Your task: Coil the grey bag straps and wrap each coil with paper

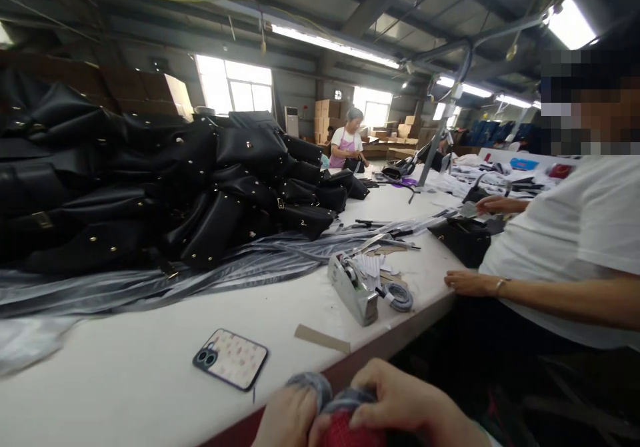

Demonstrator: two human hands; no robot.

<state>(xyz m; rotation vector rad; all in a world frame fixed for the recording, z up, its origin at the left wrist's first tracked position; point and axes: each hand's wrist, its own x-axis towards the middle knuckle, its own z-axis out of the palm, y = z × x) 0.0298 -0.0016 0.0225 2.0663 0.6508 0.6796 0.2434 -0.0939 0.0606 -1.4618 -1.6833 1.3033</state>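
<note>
Soft black leather bags [150, 187] lie heaped on a crinkled plastic sheet [125, 287], probably to keep them off the white table [125, 393]. A phone [231, 359] lies face down. At the table's near edge, the left hand [285, 420] and right hand [405, 403] both clasp a red bundle [350, 431], which looks knitted and has grey edges. A grey tape dispenser [353, 288] stands near a co-worker's hand [465, 282].

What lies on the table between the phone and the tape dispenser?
In the head view, a flat brown cardboard strip lies on the white table between the phone and the tape dispenser.
</note>
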